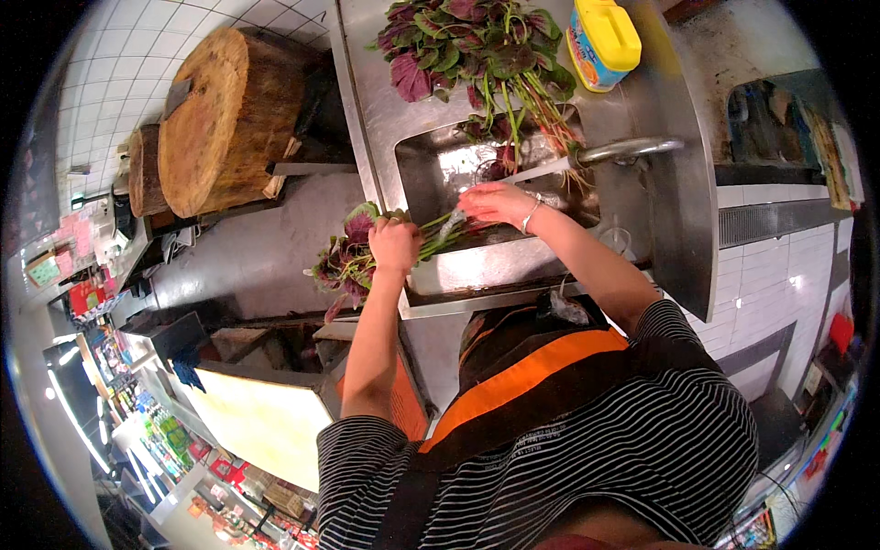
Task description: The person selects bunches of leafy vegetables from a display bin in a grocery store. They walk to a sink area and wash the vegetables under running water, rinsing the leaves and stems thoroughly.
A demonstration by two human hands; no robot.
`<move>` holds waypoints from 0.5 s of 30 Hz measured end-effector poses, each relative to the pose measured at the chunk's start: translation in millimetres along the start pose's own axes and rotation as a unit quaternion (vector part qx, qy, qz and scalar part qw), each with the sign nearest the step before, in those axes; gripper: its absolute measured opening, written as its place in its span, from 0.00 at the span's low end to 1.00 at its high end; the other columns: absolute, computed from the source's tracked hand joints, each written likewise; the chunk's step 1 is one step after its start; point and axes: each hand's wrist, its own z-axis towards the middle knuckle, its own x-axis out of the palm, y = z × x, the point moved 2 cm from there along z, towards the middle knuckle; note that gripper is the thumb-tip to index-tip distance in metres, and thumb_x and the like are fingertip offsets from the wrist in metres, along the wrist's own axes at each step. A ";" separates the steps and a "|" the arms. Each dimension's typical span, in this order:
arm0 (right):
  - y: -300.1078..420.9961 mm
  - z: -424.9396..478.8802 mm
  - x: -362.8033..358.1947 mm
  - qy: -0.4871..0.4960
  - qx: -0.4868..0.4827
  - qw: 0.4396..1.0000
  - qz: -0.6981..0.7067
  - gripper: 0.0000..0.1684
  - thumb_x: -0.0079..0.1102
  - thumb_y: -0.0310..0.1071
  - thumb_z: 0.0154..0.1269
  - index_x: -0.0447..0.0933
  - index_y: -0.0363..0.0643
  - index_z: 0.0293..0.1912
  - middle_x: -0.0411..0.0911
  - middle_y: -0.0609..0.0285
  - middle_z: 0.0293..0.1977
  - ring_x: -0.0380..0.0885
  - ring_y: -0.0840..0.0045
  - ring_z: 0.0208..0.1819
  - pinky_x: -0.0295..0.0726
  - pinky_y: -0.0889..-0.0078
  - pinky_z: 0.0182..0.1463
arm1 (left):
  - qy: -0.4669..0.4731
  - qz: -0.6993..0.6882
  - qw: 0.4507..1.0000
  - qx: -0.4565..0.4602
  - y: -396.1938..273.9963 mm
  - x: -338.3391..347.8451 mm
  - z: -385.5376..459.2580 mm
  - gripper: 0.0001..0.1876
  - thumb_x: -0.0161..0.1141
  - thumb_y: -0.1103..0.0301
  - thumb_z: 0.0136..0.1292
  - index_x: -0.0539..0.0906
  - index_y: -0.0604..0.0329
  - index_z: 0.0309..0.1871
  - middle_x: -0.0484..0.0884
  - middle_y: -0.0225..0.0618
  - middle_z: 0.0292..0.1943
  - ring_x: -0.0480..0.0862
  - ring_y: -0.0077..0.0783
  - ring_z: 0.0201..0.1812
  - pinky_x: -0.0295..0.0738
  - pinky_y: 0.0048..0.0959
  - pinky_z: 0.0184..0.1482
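Note:
My left hand (394, 242) is closed around the stems of a bunch of red amaranth (347, 265), whose leaves hang over the left edge of the sink. The stems reach right, over the steel basin (440, 165). Beside their lower ends is my right hand (496, 204), palm side partly hidden; whether it grips them I cannot tell. Water runs from the faucet (632, 149) onto the stems near my right fingers. A larger heap of red amaranth (481, 41) lies on the far sink ledge, its roots hanging into the basin.
A yellow-lidded plastic tub (605, 45) stands at the back right of the sink. Left of the sink are a thick round wooden chopping block (206, 124) and a metal blade-like strip (313, 168). The sink's raised steel side (687, 206) borders the right.

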 end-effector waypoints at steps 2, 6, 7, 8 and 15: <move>-4.4 0.2 -19.7 -0.070 0.000 0.997 0.036 0.19 0.53 0.38 0.67 0.71 0.40 0.54 0.76 0.57 0.51 0.76 0.73 0.51 0.75 0.69 0.56 | 0.043 0.018 0.999 0.007 -1.2 -2.1 5.2 0.05 0.64 0.60 0.47 0.86 0.43 0.28 0.81 0.29 0.32 0.79 0.34 0.41 0.72 0.37 0.43; -15.4 -10.1 -56.4 -0.182 -0.047 0.967 0.171 0.14 0.53 0.34 0.66 0.73 0.41 0.50 0.78 0.57 0.46 0.78 0.71 0.49 0.78 0.67 0.52 | 0.037 0.019 0.999 0.030 4.1 6.2 2.9 0.06 0.62 0.60 0.51 0.85 0.48 0.28 0.81 0.32 0.33 0.80 0.35 0.41 0.71 0.38 0.43; -10.4 -16.0 -58.9 -0.183 -0.074 0.964 0.179 0.14 0.52 0.34 0.66 0.73 0.41 0.50 0.78 0.57 0.46 0.78 0.71 0.48 0.78 0.67 0.52 | 0.042 0.013 0.999 0.025 5.0 9.4 0.6 0.07 0.62 0.60 0.51 0.84 0.50 0.29 0.81 0.33 0.34 0.80 0.35 0.42 0.70 0.38 0.43; -5.3 -22.4 -61.9 -0.182 -0.100 0.960 0.186 0.14 0.52 0.34 0.67 0.72 0.41 0.50 0.78 0.57 0.46 0.78 0.71 0.48 0.78 0.68 0.52 | 0.023 0.023 0.999 0.022 5.0 12.1 -1.3 0.07 0.61 0.60 0.52 0.83 0.51 0.30 0.81 0.34 0.36 0.79 0.36 0.43 0.70 0.38 0.43; 32.1 -47.9 -75.6 -0.273 -0.267 0.923 -0.040 0.11 0.57 0.33 0.63 0.73 0.39 0.44 0.79 0.60 0.41 0.79 0.76 0.43 0.78 0.74 0.46 | -0.145 0.008 0.988 0.045 -46.5 -56.4 11.8 0.05 0.59 0.69 0.51 0.80 0.56 0.33 0.76 0.35 0.39 0.72 0.40 0.45 0.66 0.39 0.41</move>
